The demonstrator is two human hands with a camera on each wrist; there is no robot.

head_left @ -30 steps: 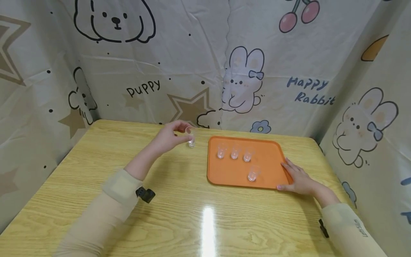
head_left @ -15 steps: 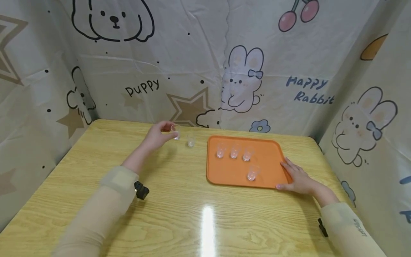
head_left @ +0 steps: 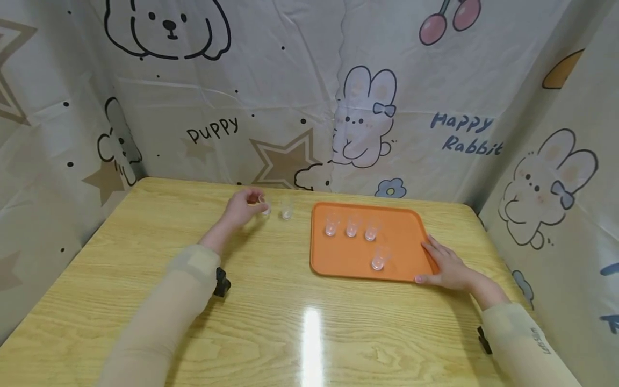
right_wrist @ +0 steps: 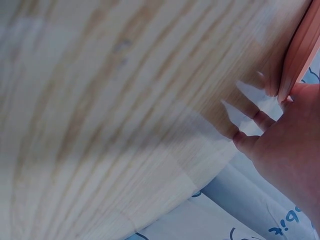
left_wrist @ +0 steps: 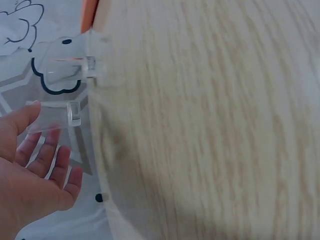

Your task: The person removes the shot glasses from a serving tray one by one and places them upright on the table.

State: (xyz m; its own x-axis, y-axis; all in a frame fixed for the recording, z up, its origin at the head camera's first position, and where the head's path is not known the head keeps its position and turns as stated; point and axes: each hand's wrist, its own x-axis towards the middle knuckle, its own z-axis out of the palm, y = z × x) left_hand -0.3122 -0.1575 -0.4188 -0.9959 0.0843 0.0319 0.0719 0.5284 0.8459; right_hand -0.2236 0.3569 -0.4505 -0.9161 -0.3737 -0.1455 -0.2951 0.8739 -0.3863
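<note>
My left hand [head_left: 240, 208] pinches a small clear shot glass [left_wrist: 55, 115] between thumb and fingertips, near its rim. The glass is upright, close over the table's back left part in the head view. Just to its right stands a second clear glass [head_left: 287, 213] on the wood. To the right lies an orange tray [head_left: 348, 259] bearing several similar glasses: a row of three at the back, the middle one [head_left: 352, 228] among them, and a single glass [head_left: 378, 262] nearer the front. My right hand [head_left: 450, 271] rests with spread fingers against the tray's right edge, thumb at its front corner.
The wooden table [head_left: 271, 322] ends at the back against a printed cloth [head_left: 290, 97], which also hangs at both sides. A bright strip of reflected light [head_left: 311, 344] falls on the table's front.
My left hand has moved left from the glass beside the tray, which stays standing there, and holds another glass, now slightly lower than half a second ago. The right hand and tray hold still.
</note>
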